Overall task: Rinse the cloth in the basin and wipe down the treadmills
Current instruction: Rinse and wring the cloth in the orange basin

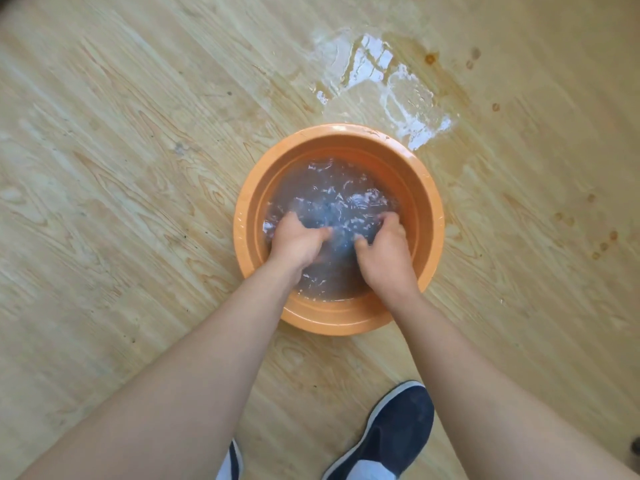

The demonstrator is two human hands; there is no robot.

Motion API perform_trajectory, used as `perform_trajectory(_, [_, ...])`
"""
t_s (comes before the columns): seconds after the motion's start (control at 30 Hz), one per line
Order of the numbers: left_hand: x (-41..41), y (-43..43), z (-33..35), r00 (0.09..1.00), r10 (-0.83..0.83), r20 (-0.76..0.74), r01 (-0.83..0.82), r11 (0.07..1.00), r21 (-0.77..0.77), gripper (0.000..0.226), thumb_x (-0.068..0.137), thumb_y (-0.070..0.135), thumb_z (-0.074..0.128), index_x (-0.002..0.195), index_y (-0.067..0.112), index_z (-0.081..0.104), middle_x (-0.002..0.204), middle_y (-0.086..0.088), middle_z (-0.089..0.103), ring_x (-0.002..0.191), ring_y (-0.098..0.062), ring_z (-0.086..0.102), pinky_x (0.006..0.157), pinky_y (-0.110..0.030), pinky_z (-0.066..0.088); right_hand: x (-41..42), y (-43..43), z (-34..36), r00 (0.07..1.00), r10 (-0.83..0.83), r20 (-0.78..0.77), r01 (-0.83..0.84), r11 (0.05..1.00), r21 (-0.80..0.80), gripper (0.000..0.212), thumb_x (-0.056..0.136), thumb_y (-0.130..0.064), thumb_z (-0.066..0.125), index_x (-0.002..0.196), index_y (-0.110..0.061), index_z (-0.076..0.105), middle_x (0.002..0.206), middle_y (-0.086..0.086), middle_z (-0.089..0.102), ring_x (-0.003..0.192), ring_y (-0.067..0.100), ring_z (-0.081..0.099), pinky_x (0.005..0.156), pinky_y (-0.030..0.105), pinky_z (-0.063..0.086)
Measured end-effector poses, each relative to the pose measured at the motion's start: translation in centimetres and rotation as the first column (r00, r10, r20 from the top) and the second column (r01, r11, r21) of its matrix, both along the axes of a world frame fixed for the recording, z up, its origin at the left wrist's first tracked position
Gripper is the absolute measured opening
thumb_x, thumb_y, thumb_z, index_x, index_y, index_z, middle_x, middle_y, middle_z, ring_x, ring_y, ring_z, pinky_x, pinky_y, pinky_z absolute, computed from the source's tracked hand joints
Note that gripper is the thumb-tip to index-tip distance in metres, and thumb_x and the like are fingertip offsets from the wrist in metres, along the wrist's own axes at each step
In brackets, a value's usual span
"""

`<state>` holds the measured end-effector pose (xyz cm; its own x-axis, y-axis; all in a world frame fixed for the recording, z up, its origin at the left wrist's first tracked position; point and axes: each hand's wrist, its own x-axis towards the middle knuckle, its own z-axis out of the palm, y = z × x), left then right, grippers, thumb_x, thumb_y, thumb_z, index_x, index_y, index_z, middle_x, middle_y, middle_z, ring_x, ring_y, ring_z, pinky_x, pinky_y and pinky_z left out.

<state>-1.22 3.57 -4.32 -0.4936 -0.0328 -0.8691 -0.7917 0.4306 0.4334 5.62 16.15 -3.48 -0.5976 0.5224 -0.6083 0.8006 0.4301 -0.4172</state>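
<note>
**Current state.** We have both hands in the orange basin point(438, 216), which stands on the wooden floor point(121, 168). The left hand point(298, 240) and right hand point(384, 247) sit close together. Their fingers curl down into the water point(311, 181) and, as far as the churned water lets us judge, grip the cloth point(337, 221). The cloth is a bluish mass submerged between them. No treadmill is in view.

**Hazards.**
- The water stands below the rim, but hard agitation can throw it over the wall.
- A puddle point(391, 81) already lies on the floor just beyond the far rim. More spill would widen it and make footing slippery.
- If we lift the cloth without wringing it over the basin, it will drip a trail across the floor.
- Both forearms cross the near rim; we cannot tell whether they touch it. Leaning on that rim could tip the basin toward us.
- A dark shoe point(391, 434) stands near the basin's near side. A careless step forward could knock it.

**Clearances.** The floor to the left of the basin looks dry and open. To the right it carries scattered brown spots, and the far side is wet. We judge the left side the safer way to rise and move off.
</note>
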Motion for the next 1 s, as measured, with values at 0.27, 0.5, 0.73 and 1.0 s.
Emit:
perform_trajectory(0.27, [-1.0,-0.7,1.3,1.0,0.023,-0.009,-0.023,1.0,0.007,0.07,0.058,0.05,0.082,0.118,0.018,0.07,0.114,-0.006,0.077,0.106,-0.03,0.075,0.101,-0.051,0.06,-0.8,-0.6,-1.4,0.972,0.014,0.235,0.017,0.992,-0.128,0.028,0.082,-0.028,0.075,0.104,-0.012,0.07,0.103,0.011,0.074,0.1,0.033,0.068,0.078,0.032,0.051])
perform_trajectory(0.5, [-0.4,-1.9,1.4,0.922,0.074,-0.381,-0.096,0.995,-0.038,0.025,0.103,0.032,0.069,0.108,0.011,0.057,0.104,-0.013,0.069,0.091,-0.026,0.073,0.074,-0.034,0.062,-1.5,0.9,-0.3,0.995,-0.032,0.094,0.055,0.969,-0.243,0.007,0.087,-0.012,0.064,0.093,-0.016,0.064,0.077,0.001,0.064,0.066,0.02,0.057,0.058,0.029,0.041])
perform_trajectory(0.73, [0.6,-1.8,1.4,0.848,0.116,-0.518,-0.202,0.973,-0.113,0.031,0.1,0.039,0.072,0.095,0.017,0.05,0.092,0.002,0.056,0.083,-0.021,0.05,0.083,-0.037,0.043,-2.2,1.2,0.0,0.992,-0.111,0.062,0.122,0.967,-0.222,0.03,0.078,-0.006,0.043,0.094,-0.023,0.062,0.089,0.003,0.064,0.089,0.028,0.06,0.073,0.032,0.044])
perform_trajectory(1.0, [0.4,-0.5,-2.0,0.943,-0.072,-0.325,0.033,0.992,-0.123,0.031,0.107,0.026,0.063,0.131,0.011,0.051,0.116,0.001,0.052,0.105,-0.021,0.049,0.086,-0.026,0.029,-2.3,1.1,-1.4,0.998,0.041,0.047,-0.038,0.998,-0.058,0.016,0.103,-0.026,0.057,0.107,-0.012,0.053,0.108,0.012,0.063,0.107,0.035,0.061,0.078,0.033,0.036])
